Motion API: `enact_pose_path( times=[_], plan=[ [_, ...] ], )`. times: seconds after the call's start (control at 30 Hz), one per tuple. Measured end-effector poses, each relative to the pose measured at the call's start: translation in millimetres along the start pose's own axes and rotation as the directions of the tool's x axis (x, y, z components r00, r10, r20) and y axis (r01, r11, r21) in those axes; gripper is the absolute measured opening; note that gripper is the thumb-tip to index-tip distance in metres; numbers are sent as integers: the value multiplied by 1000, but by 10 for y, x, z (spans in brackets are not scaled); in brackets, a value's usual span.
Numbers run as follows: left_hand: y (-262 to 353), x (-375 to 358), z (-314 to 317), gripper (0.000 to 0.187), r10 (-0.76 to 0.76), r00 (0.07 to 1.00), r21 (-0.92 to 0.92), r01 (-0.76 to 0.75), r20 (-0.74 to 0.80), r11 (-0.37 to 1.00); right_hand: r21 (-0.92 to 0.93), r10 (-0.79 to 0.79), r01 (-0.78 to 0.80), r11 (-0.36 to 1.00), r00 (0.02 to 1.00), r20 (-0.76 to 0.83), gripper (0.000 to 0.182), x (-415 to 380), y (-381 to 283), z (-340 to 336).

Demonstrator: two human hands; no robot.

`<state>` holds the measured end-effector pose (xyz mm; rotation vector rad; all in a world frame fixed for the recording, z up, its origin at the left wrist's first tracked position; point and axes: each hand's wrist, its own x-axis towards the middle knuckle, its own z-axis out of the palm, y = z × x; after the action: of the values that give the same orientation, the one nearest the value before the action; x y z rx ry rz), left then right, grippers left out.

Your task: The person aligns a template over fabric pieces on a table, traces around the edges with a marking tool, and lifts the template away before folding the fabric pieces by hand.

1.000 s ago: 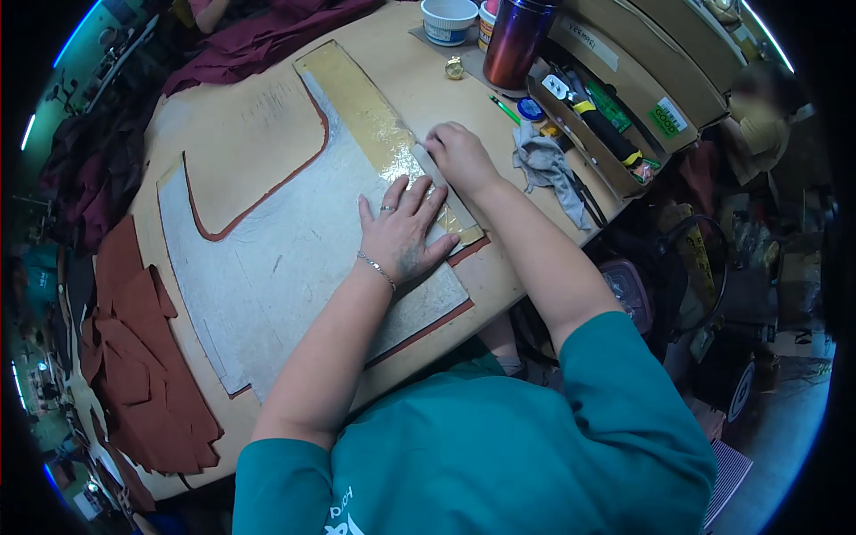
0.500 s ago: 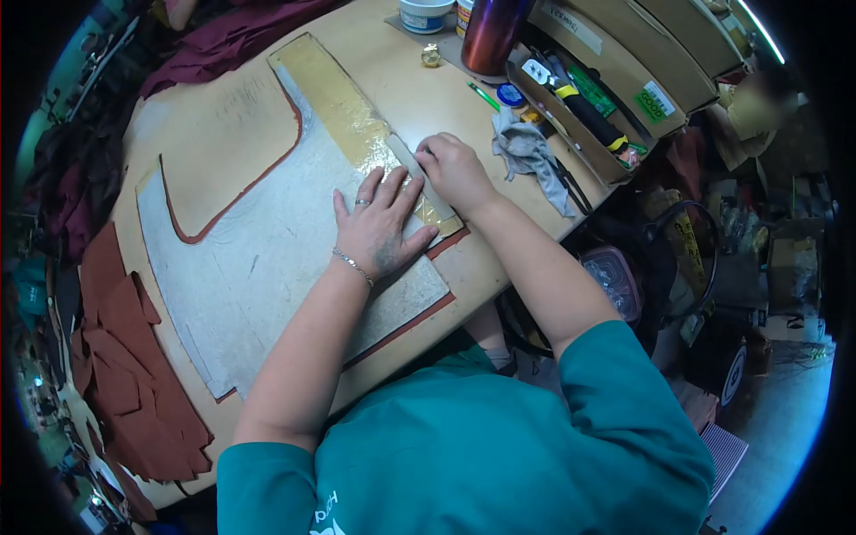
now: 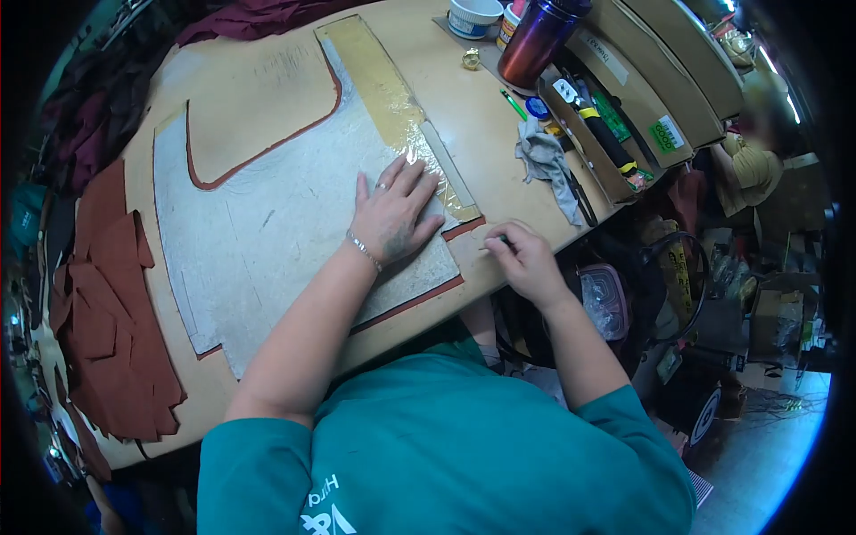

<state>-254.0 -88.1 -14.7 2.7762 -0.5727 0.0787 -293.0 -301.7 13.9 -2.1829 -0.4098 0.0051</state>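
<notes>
A large pale template (image 3: 267, 223) with a yellow taped strip (image 3: 370, 80) lies on the table, and reddish-brown material (image 3: 410, 303) shows along its edges. My left hand (image 3: 397, 209) is spread flat on the template, beside the shiny taped part, with a ring and a bracelet on it. Off the template's right corner, my right hand (image 3: 526, 263) is closed in a pinch near the table's front edge. A small dark tip shows between its fingers, too small to name.
Reddish-brown pieces (image 3: 111, 321) lie at the left, dark red fabric (image 3: 259, 18) at the back. A grey cloth (image 3: 546, 160), a green pen (image 3: 514, 104), a metallic tumbler (image 3: 542, 40) and a cardboard box of tools (image 3: 588, 134) stand or lie at the right.
My right hand has moved from the strip's right edge toward the table's front edge, off the template. My left hand stays flat on the template. The whole view has shifted slightly.
</notes>
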Motion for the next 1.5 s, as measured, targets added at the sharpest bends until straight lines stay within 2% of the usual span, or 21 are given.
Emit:
enact_pose_path(
  times=[0.07, 0.17, 0.27, 0.37, 0.47, 0.57, 0.67, 0.77, 0.8, 0.87, 0.93, 0.97, 1.0, 1.07, 1.17, 1.23, 1.3, 1.37, 1.4, 1.43, 1.5],
  plan=[
    [21, -126, -59, 61, -46, 999, 3, 46, 27, 999, 66, 17, -13, 998, 998, -62, 10, 64, 27, 194],
    [46, -262, -123, 65, -101, 990, -1, 101, 102, 995, 42, -35, 39, 998, 996, -82, 10, 186, 76, 403],
    [19, -273, -121, 71, -116, 984, 6, 116, 138, 993, -108, -152, 145, 984, 986, -62, 10, 250, 72, 500],
    [23, -277, -114, 74, -124, 981, -3, 126, 146, 992, -89, -132, 126, 988, 989, -70, 10, 263, 10, 515],
    [28, -274, -115, 74, -126, 981, -11, 129, 148, 992, -146, -184, 177, 973, 982, -32, 11, 288, 54, 457],
    [38, -283, -132, 73, -126, 981, -8, 129, 150, 992, -404, -159, 75, 912, 971, -178, 12, 317, 265, 168],
    [59, -287, -160, 72, -124, 983, -18, 127, 132, 992, -220, -2, -49, 974, 974, -226, 13, 323, 244, -53],
    [-5, -308, -93, 70, -112, 989, -122, 123, 96, 985, -96, 16, -43, 994, 964, -264, 14, 341, 26, -64],
    [-65, -327, -72, 69, -109, 991, -165, 121, 79, 979, 133, 139, -107, 985, 956, -258, 13, 341, 57, -21],
    [-209, -461, -122, 55, -121, 981, -393, 54, -149, 918, 556, 361, -230, 799, 923, -136, 11, 336, 224, 63],
    [-443, -687, -220, 48, -161, 938, -538, -32, -308, 842, 797, 463, -182, 575, 876, -134, 10, 349, 190, 111],
    [-544, -866, -319, 45, -217, 905, -482, 15, -367, 876, 887, 520, -153, 436, 847, -110, 11, 357, 190, 125],
    [-653, -1072, -436, 41, -264, 866, -426, 65, -426, 902, 899, 519, -141, 414, 848, -106, 12, 377, 214, 120],
    [-910, -1526, -632, 41, -431, 779, -384, 264, -455, 885, 922, 527, -124, 367, 844, -97, 15, 390, 293, 95],
    [-1271, -2169, -750, 42, -634, 640, -389, 501, -435, 773, 893, 512, -136, 428, 851, -115, 17, 466, 372, 27],
    [-1363, -2446, -797, 44, -783, 498, -455, 638, -373, 622, 729, 455, -233, 643, 882, -120, 19, 541, 454, 12],
    [-1503, -2611, -704, 47, -843, 451, -571, 624, -293, 533, 456, 414, -299, 838, 894, -175, 19, 632, 462, 89],
    [-1610, -2657, -609, 50, -864, 426, -634, 597, -269, 492, 38, 158, -153, 987, 954, -255, 19, 678, 489, 241],
    [-1600, -2619, -588, 51, -860, 422, -643, 582, -285, 498, -185, 22, -70, 980, 967, -253, 19, 700, 497, 310],
    [-1558, -2557, -584, 52, -858, 418, -653, 565, -300, 504, -181, 79, -124, 976, 968, -239, 19, 735, 459, 375],
    [-1408, -2381, -732, 52, -905, 396, -679, 621, -157, 390, -198, 140, -194, 961, 956, -259, 18, 780, 334, 458]
  ],
)
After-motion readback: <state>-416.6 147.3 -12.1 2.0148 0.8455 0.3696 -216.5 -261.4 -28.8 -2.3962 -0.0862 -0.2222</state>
